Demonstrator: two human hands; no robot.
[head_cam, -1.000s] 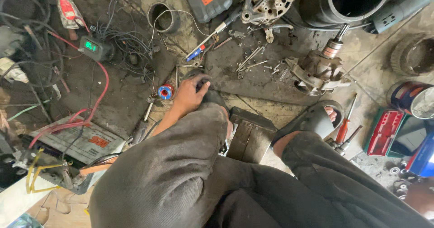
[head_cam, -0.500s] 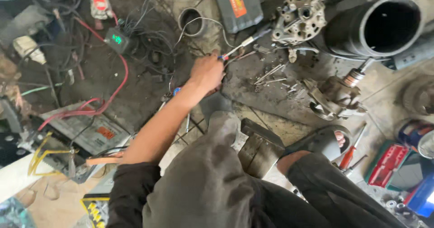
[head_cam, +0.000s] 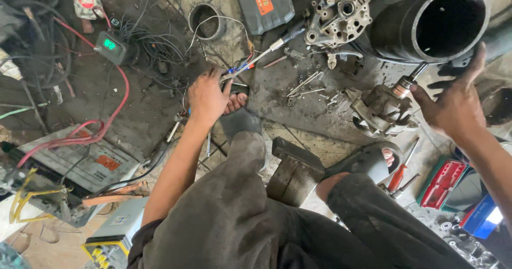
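Screwdriver (head_cam: 256, 59) (blue-and-red grip, bright shaft): lies on the floor (head_cam: 298, 101), long axis slanting up and away from its grip toward the grey case (head_cam: 265, 3). Left hand (head_cam: 209, 95), fingers curled down just below the grip, nearest to it; whether it grasps anything cannot be told. Right hand (head_cam: 453, 103), spread and empty, well right of the screwdriver, beside the metal motor part (head_cam: 381, 110).

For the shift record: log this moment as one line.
left hand: on floor by screwdriver, grip unclear | right hand: open, raised near black pipe | rotor assembly: on floor, untouched
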